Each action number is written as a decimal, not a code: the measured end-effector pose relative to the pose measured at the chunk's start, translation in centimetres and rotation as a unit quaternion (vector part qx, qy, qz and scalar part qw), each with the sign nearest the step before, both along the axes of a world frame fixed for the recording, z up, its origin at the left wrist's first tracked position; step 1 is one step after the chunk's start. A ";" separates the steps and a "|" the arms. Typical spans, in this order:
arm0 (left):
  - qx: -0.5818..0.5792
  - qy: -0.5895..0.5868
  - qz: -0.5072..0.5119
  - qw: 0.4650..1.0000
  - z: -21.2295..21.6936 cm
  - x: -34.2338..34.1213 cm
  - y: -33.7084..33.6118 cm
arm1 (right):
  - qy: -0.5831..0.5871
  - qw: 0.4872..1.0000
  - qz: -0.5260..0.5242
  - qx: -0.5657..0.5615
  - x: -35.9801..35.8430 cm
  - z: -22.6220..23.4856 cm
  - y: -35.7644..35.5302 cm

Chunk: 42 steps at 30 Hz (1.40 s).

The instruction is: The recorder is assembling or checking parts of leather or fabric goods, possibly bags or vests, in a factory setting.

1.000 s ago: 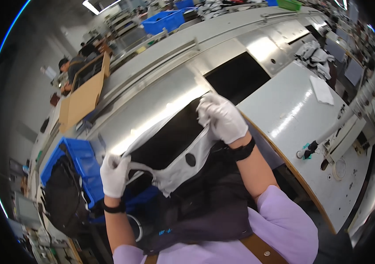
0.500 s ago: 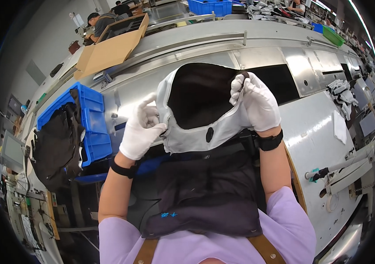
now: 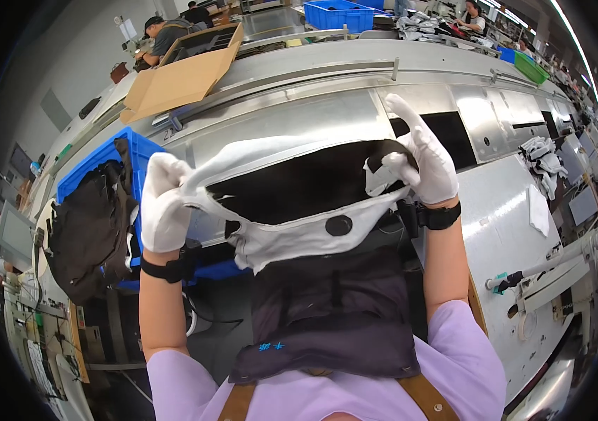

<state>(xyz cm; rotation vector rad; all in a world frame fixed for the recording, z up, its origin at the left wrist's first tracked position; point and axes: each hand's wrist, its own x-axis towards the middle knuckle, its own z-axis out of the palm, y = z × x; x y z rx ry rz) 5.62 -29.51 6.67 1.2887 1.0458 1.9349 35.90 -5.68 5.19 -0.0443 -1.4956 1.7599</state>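
Two gloved hands, left hand [image 3: 164, 210] and right hand [image 3: 422, 165], each grip the garment [image 3: 299, 210] rim, held open above the apron [image 3: 327, 323]. Crate [image 3: 106, 158] sits left of it. You're likely mid-inspection; next, shift your grip carefully.

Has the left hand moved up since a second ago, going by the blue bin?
Yes. The left hand has risen from the bottom end of the blue bin to beside its middle, gripping the white garment.

We see matt white-and-black cloth garment [image 3: 292, 210], white knit gloves, brushed shiny metal table [image 3: 292, 119], glossy blue plastic bin [image 3: 95, 158], rough brown cardboard box [image 3: 180, 81].
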 end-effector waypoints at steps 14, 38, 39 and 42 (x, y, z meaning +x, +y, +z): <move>-0.054 0.181 0.099 0.977 -3.0 4.5 -4.4 | -0.275 0.954 0.116 -0.038 -0.2 -4.2 -4.0; -0.429 0.360 0.184 0.807 -15.1 9.7 -14.7 | -0.166 0.944 0.059 -0.279 1.7 -16.7 -12.9; -0.363 0.434 0.187 0.803 -14.9 9.7 -14.7 | -0.168 0.943 0.060 -0.280 1.4 -16.9 -13.1; -0.320 0.449 0.233 0.801 -14.2 9.7 -14.3 | -0.226 0.969 -0.069 -0.078 0.8 -17.5 -13.1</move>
